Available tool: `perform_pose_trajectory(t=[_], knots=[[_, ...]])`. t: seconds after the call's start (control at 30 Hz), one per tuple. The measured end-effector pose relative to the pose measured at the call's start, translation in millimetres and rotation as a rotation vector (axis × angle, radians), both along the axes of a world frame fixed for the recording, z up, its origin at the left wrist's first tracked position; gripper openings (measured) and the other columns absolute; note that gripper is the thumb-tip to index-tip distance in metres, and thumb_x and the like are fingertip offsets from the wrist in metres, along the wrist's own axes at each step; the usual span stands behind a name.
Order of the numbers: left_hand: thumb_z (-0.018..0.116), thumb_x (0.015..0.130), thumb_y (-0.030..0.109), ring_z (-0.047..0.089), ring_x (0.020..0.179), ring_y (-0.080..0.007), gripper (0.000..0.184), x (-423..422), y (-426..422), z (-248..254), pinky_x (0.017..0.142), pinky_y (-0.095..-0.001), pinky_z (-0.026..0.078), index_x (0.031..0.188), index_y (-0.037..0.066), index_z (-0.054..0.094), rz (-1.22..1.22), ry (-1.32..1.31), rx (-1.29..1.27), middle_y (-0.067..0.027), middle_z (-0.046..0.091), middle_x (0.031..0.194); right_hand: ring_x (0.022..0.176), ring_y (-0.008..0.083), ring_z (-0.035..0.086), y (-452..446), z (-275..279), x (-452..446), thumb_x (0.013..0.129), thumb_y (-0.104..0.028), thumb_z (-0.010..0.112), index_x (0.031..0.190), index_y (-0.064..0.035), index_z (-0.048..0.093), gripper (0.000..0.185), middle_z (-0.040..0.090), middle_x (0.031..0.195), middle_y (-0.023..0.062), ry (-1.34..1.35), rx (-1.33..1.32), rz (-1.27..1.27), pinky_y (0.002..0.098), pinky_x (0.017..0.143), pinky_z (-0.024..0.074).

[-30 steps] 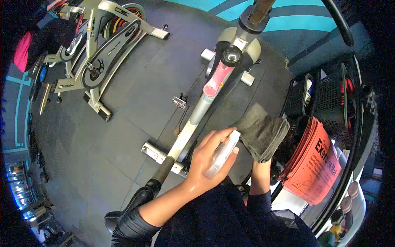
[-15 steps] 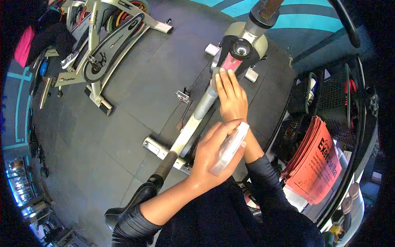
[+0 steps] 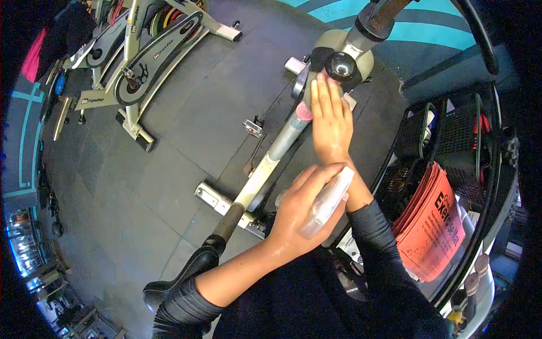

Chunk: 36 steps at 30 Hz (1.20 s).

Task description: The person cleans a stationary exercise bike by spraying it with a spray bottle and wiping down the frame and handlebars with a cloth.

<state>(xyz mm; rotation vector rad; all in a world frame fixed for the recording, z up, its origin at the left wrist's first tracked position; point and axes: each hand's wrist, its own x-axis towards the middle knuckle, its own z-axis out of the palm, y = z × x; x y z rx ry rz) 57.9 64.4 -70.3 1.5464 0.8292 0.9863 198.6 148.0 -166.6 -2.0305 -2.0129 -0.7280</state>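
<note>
My left hand [image 3: 299, 212] is closed around a white, partly see-through plastic spray bottle [image 3: 327, 206], much of it hidden by my fingers and palm. Farther forward, my right hand [image 3: 333, 121] lies with its fingers straight and together on the exercise bike's frame [image 3: 285, 138]. Under those fingers is a grey cloth [image 3: 309, 95], only its left edge showing. A pink patch [image 3: 304, 112] on the frame appears just left of the hand. Beyond the fingertips sits a round, shiny dark knob [image 3: 341, 66]. The bike's black saddle [image 3: 183, 279] is by my left forearm.
At right, a rack holds black mesh baskets [image 3: 460, 133] and a stack of red printed sheets [image 3: 432, 226]. Another exercise bike [image 3: 152, 62] stands at upper left, near a person's shoe [image 3: 83, 55]. Below is a dark tiled floor [image 3: 152, 192].
My right hand has slid forward along the frame with the grey cloth, toward the knob, uncovering the nearer pink patch. My left hand has shifted slightly right, still around the spray bottle.
</note>
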Motion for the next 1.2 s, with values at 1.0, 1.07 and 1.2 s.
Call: perform_pose_trajectory(t=[1.0,1.07,1.2], knots=[[0.064,0.081,0.005,0.052,0.078,-0.0176,0.035,2.6,-3.1,-6.6,0.071,-0.0278,0.043,0.113,-0.001,0.054,-0.027,0.023,0.001,-0.0094,0.055,0.086,0.107,0.0163,0.050,-35.2,-14.3,0.2,0.083,-0.018,0.047,0.135,-0.0246,0.046,0.051,0.037,0.144,-0.0118,0.013,-0.094,0.115,0.0470,0.086,0.0345],[0.064,0.081,0.005,0.052,0.078,-0.0173,0.035,1.7,-2.8,-4.8,0.071,-0.0277,0.043,0.114,-0.001,0.054,-0.044,0.050,-0.017,-0.0092,0.055,0.085,0.107,0.0158,0.050,-28.7,-11.5,13.1,0.083,-0.018,0.048,0.134,-0.0257,0.046,0.052,0.037,0.144,-0.0118,0.015,-0.078,0.155,0.0480,0.087,0.0343],[0.064,0.081,0.005,0.052,0.077,-0.0168,0.036,1.7,-2.8,-3.6,0.071,-0.0275,0.043,0.116,0.000,0.055,-0.071,0.082,-0.031,-0.0085,0.054,0.084,0.103,0.0151,0.051,-4.9,3.2,27.7,0.081,-0.016,0.050,0.132,-0.0280,0.048,0.052,0.043,0.139,-0.0125,0.026,-0.011,0.130,0.0473,0.091,0.0338]])
